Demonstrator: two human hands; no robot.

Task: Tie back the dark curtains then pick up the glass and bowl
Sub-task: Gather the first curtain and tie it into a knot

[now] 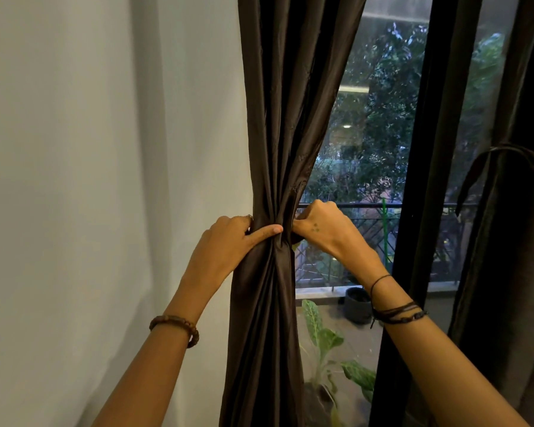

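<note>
Both hands grip one dark brown curtain [278,124] at its gathered waist, beside a white wall [90,149]. The left hand [228,238] wraps the bunched fabric from the left, its thumb laid flat across the front folds and the other fingers curled out of sight behind the cloth; a ring shows on one finger. The right hand [319,224] presses against the same pinch from the right, fingers curled tightly inward on the fabric, knuckles up, with small dots marked on its back. The two hands nearly meet, and the cloth flares out above and below them.

A beaded wooden bracelet [176,328] circles the left wrist. Dark cord bands [398,312] circle the right wrist.

To the right, glass shows a balcony with a railing [367,206] and trees beyond. A dark pot [356,305] stands on the balcony floor; what it holds cannot be made out. Nearer, a plant with pale green striped leaves [324,337] rises just right of the curtain. A black door frame [413,180] stands upright further right, and past it a second dark curtain [512,241] hangs with a tie band [487,155] around it.

Neither a glass nor a bowl is in view.
</note>
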